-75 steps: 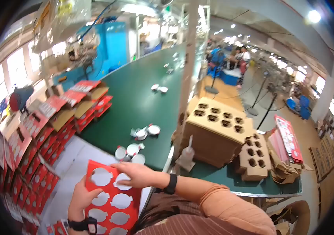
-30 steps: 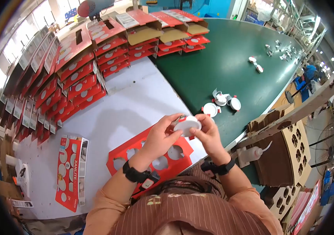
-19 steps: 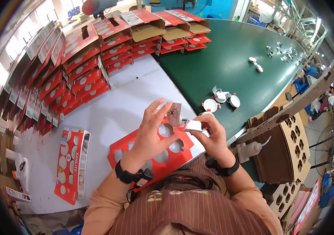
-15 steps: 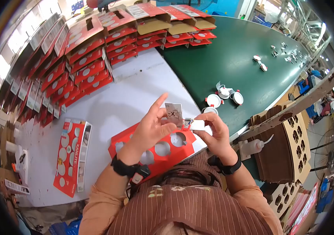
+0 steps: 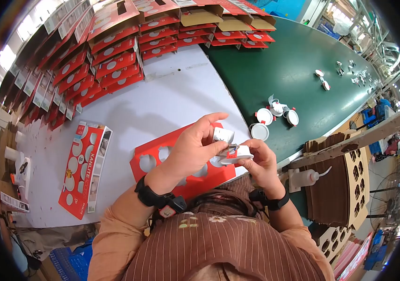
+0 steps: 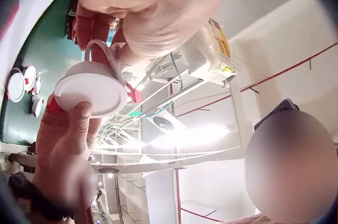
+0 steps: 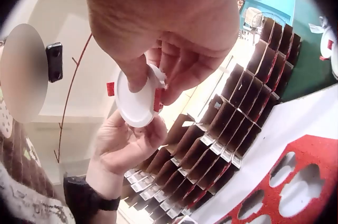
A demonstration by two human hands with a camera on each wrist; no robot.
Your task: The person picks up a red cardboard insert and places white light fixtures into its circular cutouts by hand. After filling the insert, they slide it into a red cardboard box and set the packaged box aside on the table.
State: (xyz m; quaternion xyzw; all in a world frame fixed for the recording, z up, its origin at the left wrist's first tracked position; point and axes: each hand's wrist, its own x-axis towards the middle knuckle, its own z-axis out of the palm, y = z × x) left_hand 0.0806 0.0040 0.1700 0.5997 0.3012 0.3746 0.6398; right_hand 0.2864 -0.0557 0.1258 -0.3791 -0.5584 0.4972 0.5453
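A white round downlight (image 5: 240,154) with red clips is held between both hands, over a red cardboard panel (image 5: 149,161) with round cut-outs. My right hand (image 5: 263,164) grips its rim, the thumb on the flat white face (image 7: 129,105). My left hand (image 5: 186,152) pinches the small white labelled piece (image 5: 223,135) at its back, index finger stretched past it. In the left wrist view a pale loop (image 6: 105,49) runs from the back of the downlight toward the left fingers. The left fingertips are partly hidden there.
Several more downlights (image 5: 259,131) lie on the green belt (image 5: 256,70). Stacked red cartons (image 5: 115,61) stand at the back left. A flat red XANLITE box (image 5: 83,164) lies on the white table (image 5: 181,84). At right are a squeeze bottle (image 5: 305,177) and brown cardboard inserts (image 5: 331,187).
The hands went from the red panel to a downlight and turned it from face-up onto its side. The left hand, spread earlier, has closed on its labelled piece. The head view has shifted.
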